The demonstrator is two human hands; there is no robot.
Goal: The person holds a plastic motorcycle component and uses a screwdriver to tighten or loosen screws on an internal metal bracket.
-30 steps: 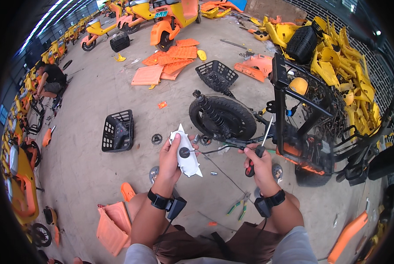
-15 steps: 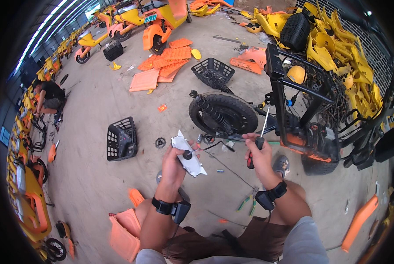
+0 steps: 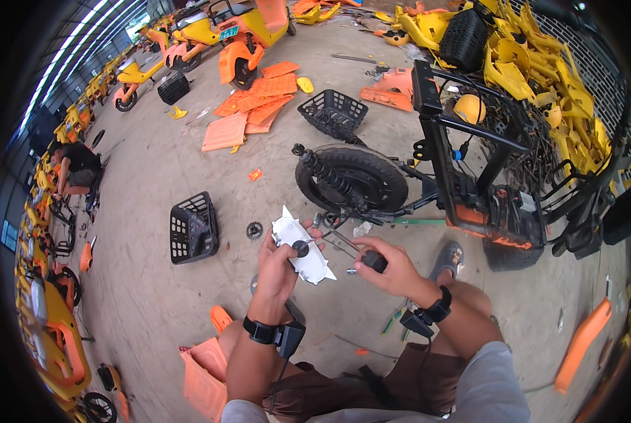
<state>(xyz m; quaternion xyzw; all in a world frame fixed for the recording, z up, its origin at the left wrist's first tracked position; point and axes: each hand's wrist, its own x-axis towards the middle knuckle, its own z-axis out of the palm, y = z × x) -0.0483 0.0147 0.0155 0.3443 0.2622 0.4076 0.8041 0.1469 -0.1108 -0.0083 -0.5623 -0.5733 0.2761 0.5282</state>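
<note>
My left hand grips a white housing with pointed corners, the thumb beside a round black piece on its face. A thin dark cable runs from that piece to the right. Closed around the dark handle of a screwdriver is my right hand, just right of the housing. The metal shaft slants up and left toward the cable; I cannot tell whether its tip touches anything.
Ahead lies a stripped scooter frame with its wheel. Black baskets, a small sprocket, orange panels and pliers rest on the floor. Yellow parts are heaped at right; a person crouches far left.
My right hand has moved left, closer to the housing. The screwdriver has swung from pointing upward to pointing left. My left hand keeps its hold on the housing almost unmoved.
</note>
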